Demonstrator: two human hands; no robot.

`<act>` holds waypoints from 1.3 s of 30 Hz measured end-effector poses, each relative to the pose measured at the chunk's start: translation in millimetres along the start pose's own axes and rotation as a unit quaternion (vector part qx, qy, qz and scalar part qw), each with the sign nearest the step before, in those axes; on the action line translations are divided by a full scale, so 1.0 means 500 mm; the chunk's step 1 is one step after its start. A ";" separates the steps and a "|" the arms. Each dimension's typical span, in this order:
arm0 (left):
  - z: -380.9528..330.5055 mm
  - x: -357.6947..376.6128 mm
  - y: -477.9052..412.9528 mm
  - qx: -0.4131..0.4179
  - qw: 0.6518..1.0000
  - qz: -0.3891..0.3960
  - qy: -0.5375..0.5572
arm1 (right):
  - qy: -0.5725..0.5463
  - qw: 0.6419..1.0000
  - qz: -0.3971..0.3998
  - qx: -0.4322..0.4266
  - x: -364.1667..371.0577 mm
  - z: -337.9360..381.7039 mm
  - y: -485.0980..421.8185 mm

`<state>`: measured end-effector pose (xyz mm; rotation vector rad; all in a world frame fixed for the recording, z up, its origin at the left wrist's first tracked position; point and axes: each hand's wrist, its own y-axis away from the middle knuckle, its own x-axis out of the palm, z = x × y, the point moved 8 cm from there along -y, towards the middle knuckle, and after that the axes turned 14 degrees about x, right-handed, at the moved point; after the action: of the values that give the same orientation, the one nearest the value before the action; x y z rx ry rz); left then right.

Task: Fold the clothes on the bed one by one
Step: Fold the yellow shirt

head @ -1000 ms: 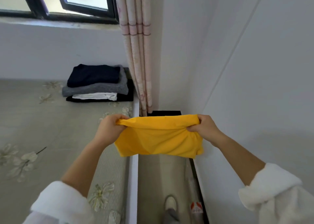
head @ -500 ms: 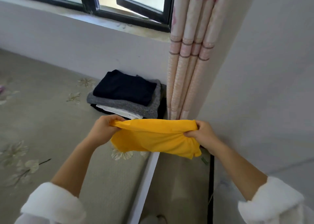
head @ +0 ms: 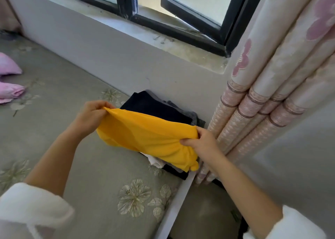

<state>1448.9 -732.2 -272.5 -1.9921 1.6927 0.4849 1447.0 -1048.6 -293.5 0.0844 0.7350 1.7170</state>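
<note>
A folded yellow garment (head: pixel 145 137) hangs stretched between my two hands. My left hand (head: pixel 90 115) grips its left end and my right hand (head: pixel 201 144) pinches its right end. The garment hovers just above a stack of folded clothes (head: pixel 159 108) in the bed's far right corner, a dark navy piece on top, grey, white and black ones beneath. The yellow cloth hides most of that stack.
The bed (head: pixel 63 148) has a grey-green floral cover, its white edge (head: pixel 177 198) running at lower right. Pink cloth (head: pixel 9 79) lies at far left. A patterned curtain (head: pixel 253 102) hangs close on the right, under an open window (head: pixel 181 12).
Both hands carried the yellow garment left and forward, from over the gap beside the bed to above the folded stack. The view swung towards the window.
</note>
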 end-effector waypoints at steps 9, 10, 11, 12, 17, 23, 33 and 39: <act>0.120 0.018 -0.312 -0.049 0.994 -0.081 -0.048 | -0.104 0.991 0.045 0.074 0.038 0.063 -0.244; 0.138 0.043 -0.345 -0.058 0.994 -0.076 -0.049 | -0.115 0.989 0.037 0.090 0.035 0.058 -0.273; 0.155 0.071 -0.373 -0.068 0.994 -0.066 -0.049 | -0.126 0.986 0.027 0.108 0.030 0.052 -0.302; 0.172 0.101 -0.398 -0.080 0.994 -0.054 -0.050 | -0.134 0.983 0.013 0.124 0.024 0.043 -0.329; 0.233 0.204 -0.481 -0.100 0.994 -0.042 -0.017 | -0.147 0.974 -0.041 0.170 -0.004 0.004 -0.429; 0.265 0.268 -0.428 -0.013 0.988 -0.078 -0.132 | 0.085 0.968 -0.194 0.136 -0.029 -0.037 -0.482; 0.410 0.348 -0.251 -0.041 0.946 0.133 -0.293 | 0.468 0.884 -0.019 0.004 0.174 -0.119 -0.495; 0.427 0.347 -0.233 -0.100 0.930 0.170 -0.310 | 0.527 0.849 0.012 0.046 0.127 -0.179 -0.488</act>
<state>1601.6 -738.5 -529.4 -1.4271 1.6005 1.3019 1598.4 -1006.3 -509.8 -0.8571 1.6107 1.6729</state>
